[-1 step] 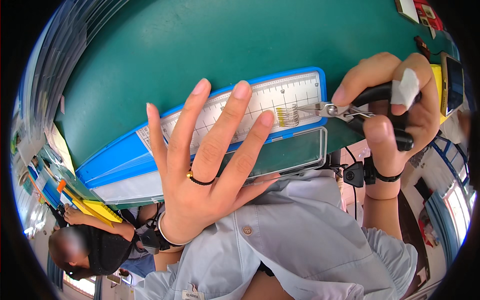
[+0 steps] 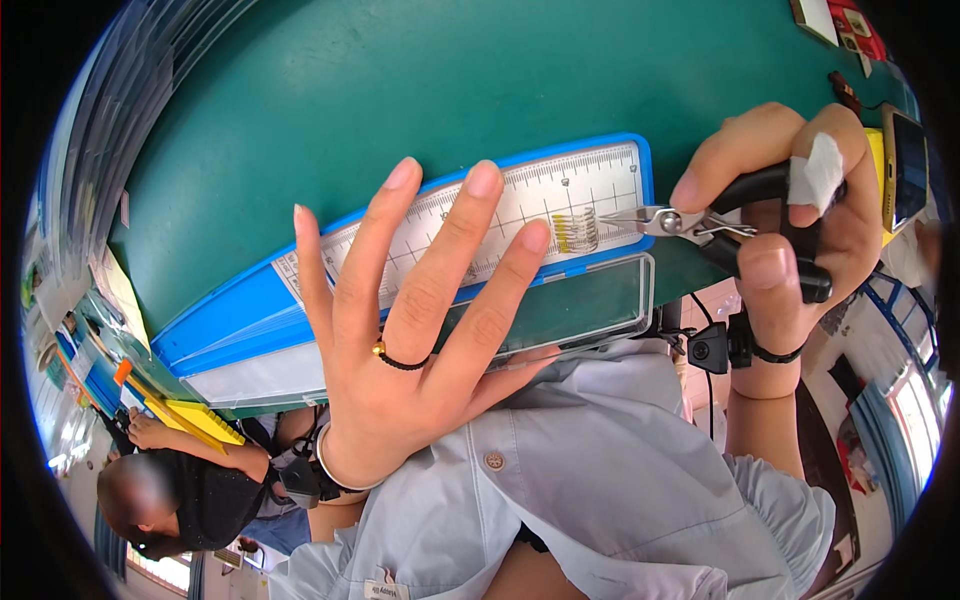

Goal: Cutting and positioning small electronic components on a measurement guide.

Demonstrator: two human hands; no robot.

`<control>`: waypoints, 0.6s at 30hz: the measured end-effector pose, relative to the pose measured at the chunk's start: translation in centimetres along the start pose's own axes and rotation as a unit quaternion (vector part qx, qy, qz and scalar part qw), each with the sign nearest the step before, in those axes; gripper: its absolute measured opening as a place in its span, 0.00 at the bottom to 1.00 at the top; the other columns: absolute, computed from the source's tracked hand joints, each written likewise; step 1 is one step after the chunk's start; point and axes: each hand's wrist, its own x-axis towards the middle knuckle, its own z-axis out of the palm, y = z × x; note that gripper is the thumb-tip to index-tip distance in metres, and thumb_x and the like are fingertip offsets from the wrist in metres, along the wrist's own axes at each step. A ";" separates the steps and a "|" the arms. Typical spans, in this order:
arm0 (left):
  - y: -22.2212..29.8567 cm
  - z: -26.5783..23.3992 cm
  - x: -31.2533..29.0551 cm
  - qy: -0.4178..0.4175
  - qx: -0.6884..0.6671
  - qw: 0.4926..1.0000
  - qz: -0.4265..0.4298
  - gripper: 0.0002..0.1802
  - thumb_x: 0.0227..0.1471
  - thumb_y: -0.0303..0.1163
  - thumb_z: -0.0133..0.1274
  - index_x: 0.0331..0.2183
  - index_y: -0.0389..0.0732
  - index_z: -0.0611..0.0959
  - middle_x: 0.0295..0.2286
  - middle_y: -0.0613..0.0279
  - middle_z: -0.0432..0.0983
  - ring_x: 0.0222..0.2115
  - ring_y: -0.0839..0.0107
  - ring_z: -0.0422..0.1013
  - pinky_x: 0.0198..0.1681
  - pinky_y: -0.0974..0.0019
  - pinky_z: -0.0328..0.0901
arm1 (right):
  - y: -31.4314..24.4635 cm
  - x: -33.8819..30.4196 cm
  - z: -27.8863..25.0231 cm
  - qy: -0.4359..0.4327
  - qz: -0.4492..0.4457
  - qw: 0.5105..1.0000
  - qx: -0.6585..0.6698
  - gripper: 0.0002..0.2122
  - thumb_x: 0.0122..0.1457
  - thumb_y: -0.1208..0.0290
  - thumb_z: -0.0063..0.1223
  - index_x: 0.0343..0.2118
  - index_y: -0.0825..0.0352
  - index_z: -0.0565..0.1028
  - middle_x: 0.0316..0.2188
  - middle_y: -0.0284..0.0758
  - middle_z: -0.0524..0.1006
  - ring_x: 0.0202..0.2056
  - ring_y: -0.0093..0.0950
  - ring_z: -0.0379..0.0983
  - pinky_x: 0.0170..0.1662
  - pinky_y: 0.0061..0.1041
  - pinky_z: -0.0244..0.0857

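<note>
My left hand point(image 2: 410, 330) lies with its fingers spread across a long blue plastic case point(image 2: 646, 170) on the green table. Inside the case is a white gridded card point(image 2: 520, 200) with ruler marks. Close to the left index fingertip, a row of several fine wire pieces point(image 2: 578, 232), yellow at one end, sits on the card. My right hand point(image 2: 800, 200), white tape round one finger, grips small fine-nosed pliers point(image 2: 672, 221) with black handles. The pliers' tips point left over the card's right end, just beside the wires; whether they touch them I cannot tell.
The case's clear lid point(image 2: 600, 295) hangs towards me along the near table edge. A phone point(image 2: 904, 165) on something yellow stands at the far right. Clear plastic sheets point(image 2: 130, 130) rise at the left. Another person point(image 2: 215, 480) sits at the lower left.
The pliers and my right hand have shifted very slightly to the right, away from the wire pieces. My left hand and the case have stayed in place.
</note>
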 end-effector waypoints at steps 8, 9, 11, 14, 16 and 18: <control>0.1 0.0 0.0 -0.001 0.002 1.000 -0.003 0.38 0.38 0.59 0.65 0.51 0.55 0.82 0.59 0.55 0.66 0.58 0.43 0.63 0.61 0.32 0.48 | -0.3 -0.1 -0.3 -0.007 0.033 0.999 -0.033 0.25 0.53 0.55 0.68 0.32 0.61 0.59 0.30 0.49 0.77 0.32 0.30 0.74 0.37 0.24 0.70; 0.1 0.0 0.0 -0.001 0.001 1.000 -0.003 0.38 0.38 0.59 0.65 0.51 0.55 0.82 0.59 0.55 0.66 0.58 0.43 0.63 0.61 0.32 0.48 | -0.2 -0.1 -0.3 -0.009 0.032 0.999 -0.035 0.25 0.53 0.53 0.68 0.32 0.61 0.59 0.30 0.49 0.77 0.32 0.30 0.74 0.37 0.24 0.70; 0.1 0.0 0.0 -0.001 0.004 1.000 -0.003 0.38 0.38 0.59 0.65 0.51 0.55 0.82 0.59 0.55 0.66 0.58 0.43 0.63 0.61 0.32 0.48 | -0.3 -0.1 -0.3 -0.007 0.035 0.999 -0.039 0.25 0.53 0.53 0.68 0.32 0.61 0.59 0.30 0.49 0.78 0.32 0.30 0.74 0.37 0.24 0.70; 0.0 0.0 -0.1 -0.001 0.004 1.000 -0.003 0.38 0.37 0.60 0.65 0.52 0.55 0.82 0.59 0.55 0.66 0.58 0.43 0.63 0.61 0.32 0.48 | -0.2 -0.1 -0.3 -0.013 0.031 0.998 -0.051 0.25 0.54 0.53 0.67 0.31 0.60 0.59 0.29 0.49 0.78 0.31 0.30 0.74 0.36 0.24 0.70; -0.1 -0.1 -0.1 -0.003 0.005 1.000 -0.002 0.39 0.37 0.60 0.65 0.52 0.55 0.82 0.59 0.55 0.66 0.58 0.43 0.63 0.61 0.32 0.47 | -0.2 -0.1 -0.3 -0.020 0.024 0.998 -0.059 0.25 0.54 0.53 0.67 0.31 0.60 0.59 0.29 0.49 0.78 0.30 0.30 0.74 0.36 0.24 0.70; -0.1 -0.1 -0.1 -0.005 0.004 1.000 0.002 0.39 0.37 0.60 0.65 0.52 0.55 0.82 0.59 0.55 0.66 0.58 0.43 0.63 0.61 0.32 0.47 | -0.3 0.0 -0.1 -0.015 0.021 0.998 -0.060 0.24 0.55 0.54 0.66 0.30 0.60 0.58 0.28 0.49 0.78 0.30 0.30 0.74 0.36 0.23 0.70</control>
